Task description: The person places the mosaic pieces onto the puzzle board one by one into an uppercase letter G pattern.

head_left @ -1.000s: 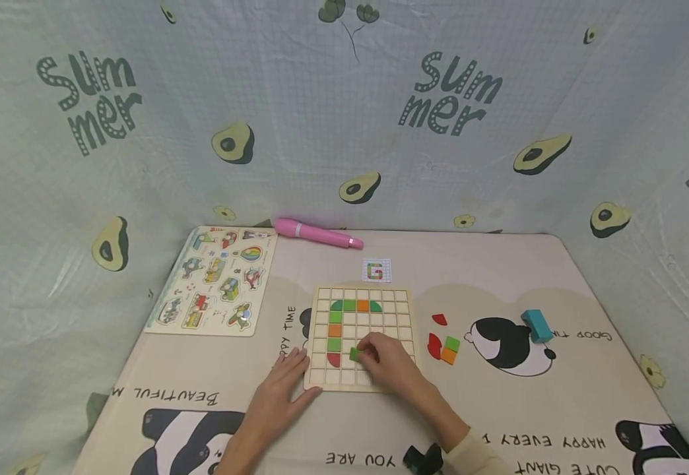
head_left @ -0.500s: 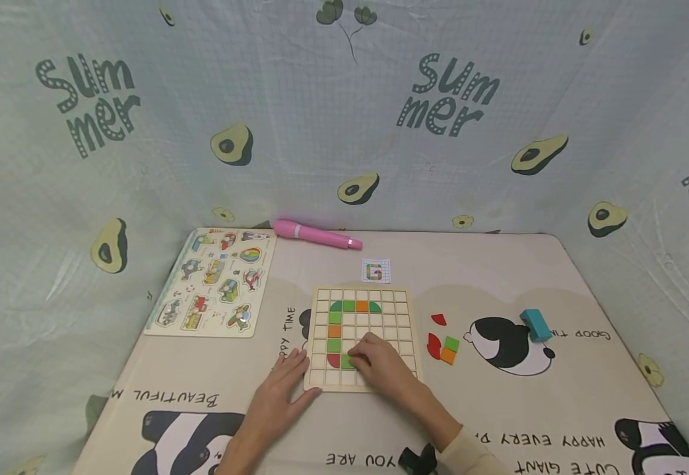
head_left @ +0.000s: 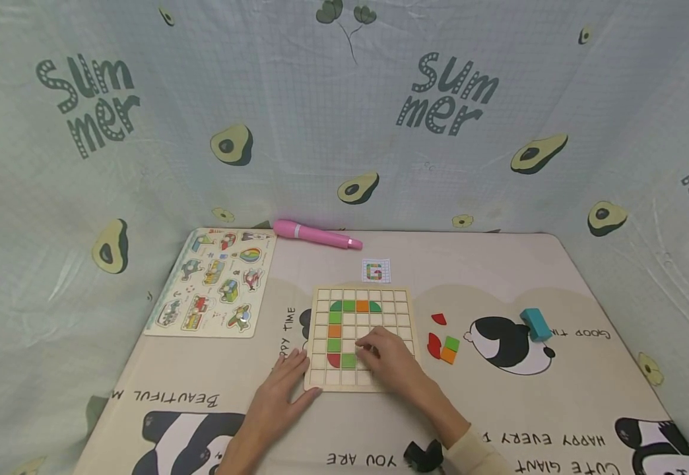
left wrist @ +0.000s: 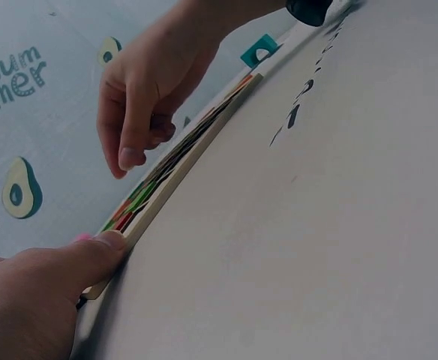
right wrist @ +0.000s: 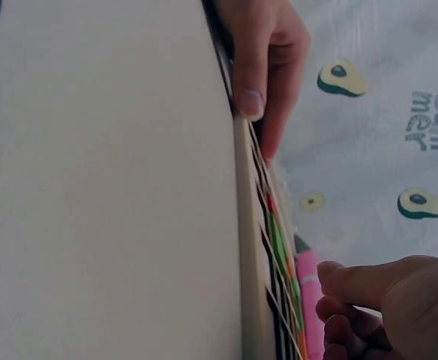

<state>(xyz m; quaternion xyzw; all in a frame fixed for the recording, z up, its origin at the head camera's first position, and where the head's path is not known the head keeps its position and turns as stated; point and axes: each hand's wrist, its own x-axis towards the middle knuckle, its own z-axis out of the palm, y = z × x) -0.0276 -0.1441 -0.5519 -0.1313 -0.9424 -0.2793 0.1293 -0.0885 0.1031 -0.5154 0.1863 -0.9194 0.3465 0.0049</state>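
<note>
A wooden grid board [head_left: 391, 318] lies on the table, with green, orange and red pieces set in its cells. A green square [head_left: 348, 361] sits flat beside a red quarter-round piece [head_left: 334, 360] in a lower row. My right hand [head_left: 396, 365] hovers over the board just right of that square, fingers bent and nothing visible between them. My left hand [head_left: 276, 396] rests at the board's lower left edge with fingers extended; in the left wrist view its thumb [left wrist: 103, 251] touches the board's edge.
A small card [head_left: 376, 270] with a G pattern lies behind the board. Several loose pieces, including an orange square [head_left: 448, 356], lie to its right, with a teal block [head_left: 536, 324] farther off. A pink pen [head_left: 317, 234] and a picture board [head_left: 210, 284] are at the back left.
My right hand lowered the green square into the cell beside the red piece, let it go, and drew back slightly to the right. My left hand stayed in place.
</note>
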